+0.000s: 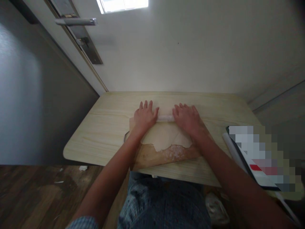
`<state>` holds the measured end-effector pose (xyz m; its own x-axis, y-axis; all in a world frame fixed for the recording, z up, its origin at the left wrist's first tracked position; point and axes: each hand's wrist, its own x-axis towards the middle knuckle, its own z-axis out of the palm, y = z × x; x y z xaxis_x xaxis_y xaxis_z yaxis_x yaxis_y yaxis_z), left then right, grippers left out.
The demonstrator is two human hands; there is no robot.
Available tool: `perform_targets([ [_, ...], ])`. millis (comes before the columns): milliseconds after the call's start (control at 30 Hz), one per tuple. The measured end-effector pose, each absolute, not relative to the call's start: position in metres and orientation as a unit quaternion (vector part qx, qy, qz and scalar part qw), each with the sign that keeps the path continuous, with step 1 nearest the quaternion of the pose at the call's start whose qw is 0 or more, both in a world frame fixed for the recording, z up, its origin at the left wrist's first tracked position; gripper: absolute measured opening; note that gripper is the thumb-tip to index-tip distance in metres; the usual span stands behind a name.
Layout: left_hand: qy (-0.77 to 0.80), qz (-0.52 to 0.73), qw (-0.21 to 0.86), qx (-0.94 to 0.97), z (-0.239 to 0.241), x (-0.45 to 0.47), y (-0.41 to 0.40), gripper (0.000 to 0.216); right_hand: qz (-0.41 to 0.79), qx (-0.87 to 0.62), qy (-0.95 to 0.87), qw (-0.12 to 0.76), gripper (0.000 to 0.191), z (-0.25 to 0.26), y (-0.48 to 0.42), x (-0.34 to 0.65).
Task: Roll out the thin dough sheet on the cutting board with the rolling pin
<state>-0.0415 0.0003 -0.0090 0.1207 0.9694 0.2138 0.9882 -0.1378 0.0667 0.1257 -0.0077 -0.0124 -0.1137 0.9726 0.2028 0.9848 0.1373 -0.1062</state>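
Note:
A pale rolling pin (165, 118) lies crosswise on a thin, wide sheet of dough (164, 135), its middle showing between my hands. My left hand (145, 115) presses on its left part, palm down, fingers spread and stretched forward past it. On the right part rests my right hand (187, 117), its fingers close together and bent over the pin. Both pin ends are hidden under my hands. Beneath the dough is a wooden board (152, 157), with white flour on its near part. The dough's near edge is ragged.
The board lies on a light wood-grain table (95, 127) against a white door with a metal handle (76, 21). At the right is a dark-edged flat object (264, 183), partly blurred out. A grey surface stands left; scraps (83, 168) lie on the floor.

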Motion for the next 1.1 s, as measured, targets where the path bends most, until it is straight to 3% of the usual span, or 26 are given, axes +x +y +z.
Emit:
perform_targets([
  [267, -0.673, -0.108, -0.039, -0.731, -0.007, -0.046, 0.045, 0.051, 0.022, -0.693, -0.716, 0.08, 0.039, -0.008, 0.038, 0.127],
  [533, -0.683, -0.139, 0.004, -0.717, -0.01, -0.044, 0.069, 0.039, 0.027, -0.715, -0.694, 0.082, 0.042, -0.007, 0.061, 0.124],
  [800, -0.673, -0.066, -0.106, -0.729, -0.011, -0.046, 0.074, 0.041, 0.094, -0.655, -0.749, 0.046, 0.045, -0.008, 0.061, 0.126],
  [1100, -0.644, -0.074, -0.19, -0.737, -0.011, -0.051, 0.078, 0.052, 0.152, -0.574, -0.798, 0.105, 0.035, -0.007, 0.061, 0.135],
])
